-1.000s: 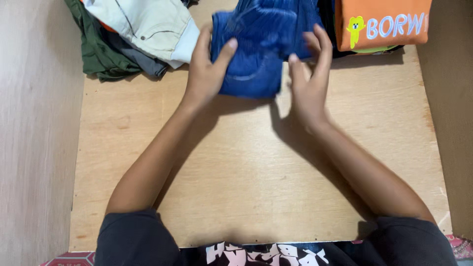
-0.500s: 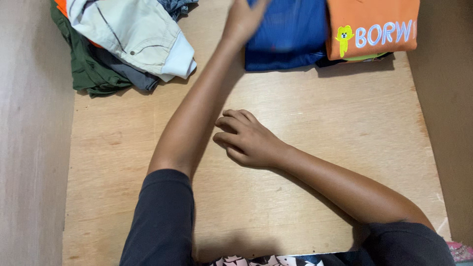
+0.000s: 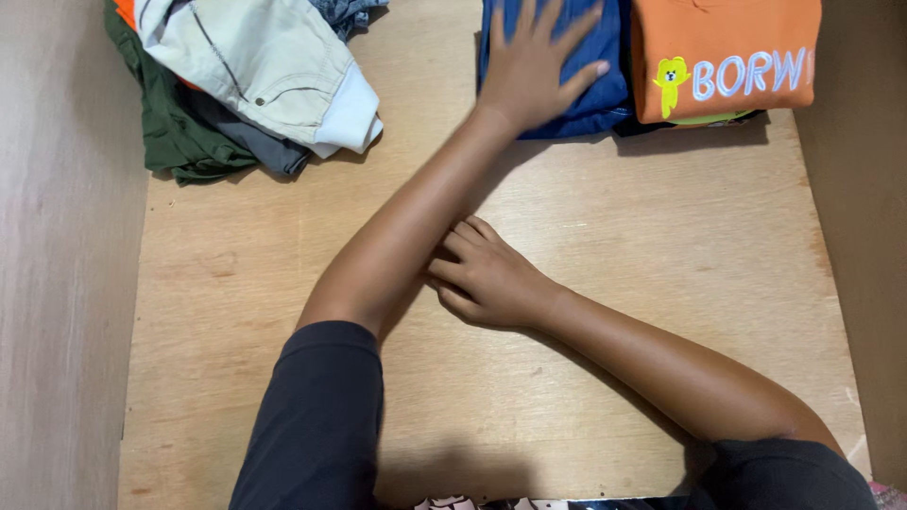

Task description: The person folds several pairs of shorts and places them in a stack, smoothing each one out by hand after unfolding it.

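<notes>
Wooden surface, plywood, light brown, walled on both sides by pale board.

Folded blue garment: lies at the far edge of the surface, flat, its near hem squared off. Landmark for all entries below.

Left hand: rests palm down on top of the blue garment, fingers spread wide and flat, gripping nothing. The arm reaches to it across the surface from the near edge, dark sleeve at the shoulder.

Right hand: on the bare surface, well nearer the person than the blue garment, fingers loosely curled, holding nothing. Its fingertips touch the left forearm.

Folded orange shirt: just beside the blue garment on its right, touching or overlapping its edge, with a yellow cartoon figure and pale lettering on the front. It sits on top of a darker folded layer, of which only a strip shows.

Loose heap of clothes: well apart from the blue garment, to its left at the far corner. Cream trousers on top, grey and dark green cloth beneath, a scrap of orange at the back.
</notes>
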